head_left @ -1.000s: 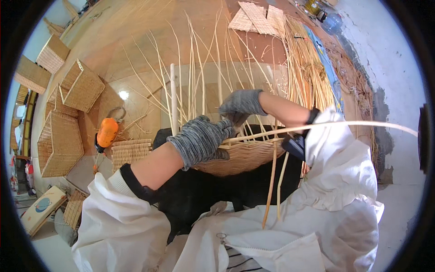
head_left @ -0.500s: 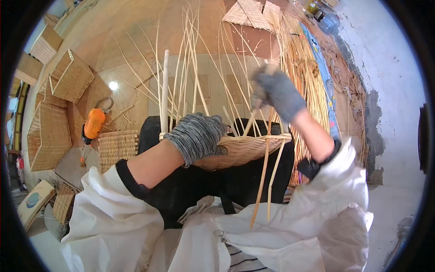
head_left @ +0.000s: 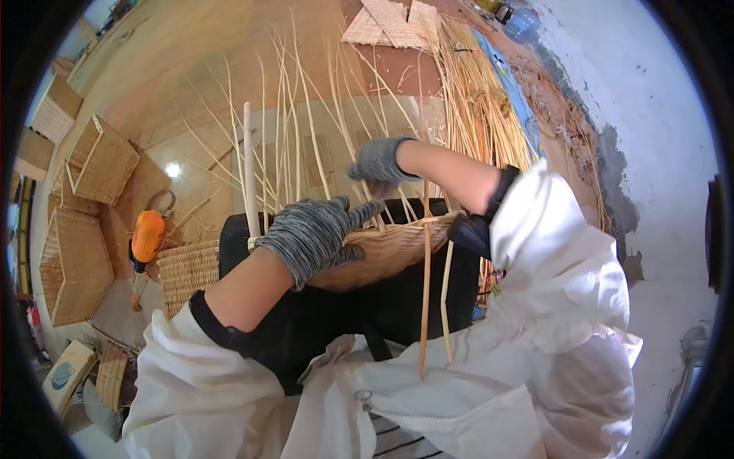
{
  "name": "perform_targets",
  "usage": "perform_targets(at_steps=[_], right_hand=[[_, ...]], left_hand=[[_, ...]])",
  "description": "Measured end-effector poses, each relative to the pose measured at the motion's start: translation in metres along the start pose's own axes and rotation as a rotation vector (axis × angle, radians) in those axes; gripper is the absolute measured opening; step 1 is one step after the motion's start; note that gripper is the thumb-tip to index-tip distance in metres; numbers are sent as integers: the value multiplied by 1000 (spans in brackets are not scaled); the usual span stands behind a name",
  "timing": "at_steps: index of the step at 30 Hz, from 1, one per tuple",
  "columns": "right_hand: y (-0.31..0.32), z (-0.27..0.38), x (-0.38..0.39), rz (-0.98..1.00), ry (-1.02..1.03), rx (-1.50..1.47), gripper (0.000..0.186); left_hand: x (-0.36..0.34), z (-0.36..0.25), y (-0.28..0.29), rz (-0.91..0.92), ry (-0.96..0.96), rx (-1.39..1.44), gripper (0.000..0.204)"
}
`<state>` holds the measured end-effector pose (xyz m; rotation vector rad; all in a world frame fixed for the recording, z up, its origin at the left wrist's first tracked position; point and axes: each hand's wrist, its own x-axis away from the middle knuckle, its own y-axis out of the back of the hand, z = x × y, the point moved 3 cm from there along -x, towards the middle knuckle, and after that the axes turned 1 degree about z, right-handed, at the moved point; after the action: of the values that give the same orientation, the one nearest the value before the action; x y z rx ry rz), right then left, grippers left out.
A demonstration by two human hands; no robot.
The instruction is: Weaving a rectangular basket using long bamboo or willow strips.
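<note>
A half-woven wicker panel (head_left: 390, 249) lies across the black cloth on my lap, its pale willow rods (head_left: 312, 145) fanning up and away. My left hand (head_left: 310, 237), in a grey knit glove, is closed over the panel's upper edge at the left, thumb on the near side. Just above that edge, my right hand (head_left: 376, 162), gloved alike, is curled among the rods; its fingertips are partly hidden, and it seems to grip a rod. Beside the left hand a thicker pale stick (head_left: 250, 168) stands upright. Two loose rod ends hang over the near edge at the right.
Several woven baskets (head_left: 103, 161) stand on the floor at the left. An orange-and-black tool (head_left: 147, 236) lies nearer, beside a flat woven piece (head_left: 189, 268). Bundled willow rods (head_left: 485, 99) lie at the right on blue cloth. Woven sheets (head_left: 390, 23) lie at the far side.
My right hand has swung left and a little nearer, from the panel's right end to its middle, close to my left hand. The left hand stays on the panel. The whole view has shifted slightly.
</note>
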<state>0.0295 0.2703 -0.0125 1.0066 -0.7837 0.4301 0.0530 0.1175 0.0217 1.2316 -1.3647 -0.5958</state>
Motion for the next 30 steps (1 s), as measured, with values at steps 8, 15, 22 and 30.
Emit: perform_targets(at_steps=[8, 15, 22, 30], right_hand=[[-60, 9, 205, -90, 812, 625, 21], [-53, -6, 186, -425, 987, 534, 23], [-8, -12, 136, -926, 945, 627, 41], [16, 0, 110, -462, 751, 547, 61]], left_hand=[[4, 4, 0, -36, -27, 29, 62], [3, 4, -1, -72, -28, 26, 61], [7, 3, 6, -31, 13, 68, 58], [8, 10, 3, -59, 36, 95, 60]])
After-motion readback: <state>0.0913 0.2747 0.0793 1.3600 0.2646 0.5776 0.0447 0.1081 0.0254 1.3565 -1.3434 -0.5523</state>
